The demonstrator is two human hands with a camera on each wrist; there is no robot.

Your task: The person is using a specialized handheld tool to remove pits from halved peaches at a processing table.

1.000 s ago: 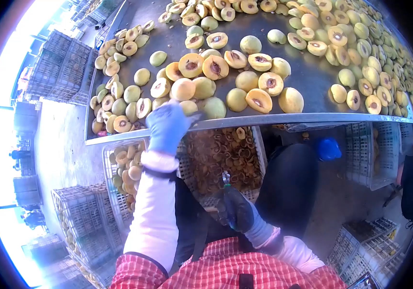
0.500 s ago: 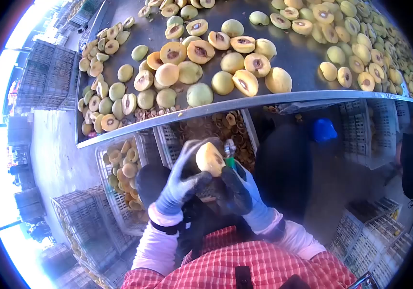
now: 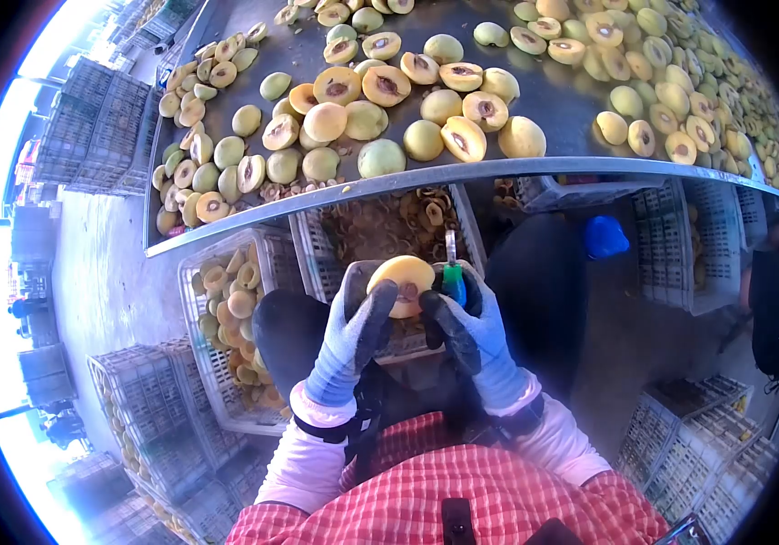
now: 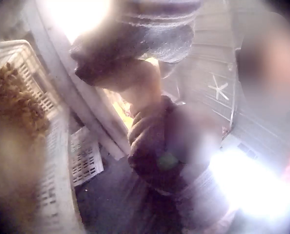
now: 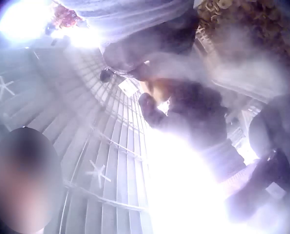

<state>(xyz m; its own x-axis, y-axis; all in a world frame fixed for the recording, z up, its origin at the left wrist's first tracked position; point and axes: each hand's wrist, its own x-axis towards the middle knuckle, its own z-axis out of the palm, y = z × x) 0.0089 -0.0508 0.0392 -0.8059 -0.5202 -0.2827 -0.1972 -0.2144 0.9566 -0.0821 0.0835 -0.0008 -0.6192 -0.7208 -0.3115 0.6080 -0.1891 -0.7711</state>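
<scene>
In the head view my gloved left hand holds a yellow peach half above my lap, thumb across its cut face. The brown pit area shows in the middle of that face. My gloved right hand grips a green-handled tool whose narrow metal end points up and away from me. The right thumb lies right at the peach half's edge. In the left wrist view the fruit is partly covered by dark glove fingers; the right wrist view is hazy with glare.
A metal-edged table ahead bears many peach halves, cut faces up or down. Below it, a crate holds brown scraps; left of that stands a crate of peach halves. Crate stacks and a blue bag are around.
My left hand has come back from the table edge to my lap with a peach half. My right hand has risen with the tool beside it, and the cut face has turned toward me.
</scene>
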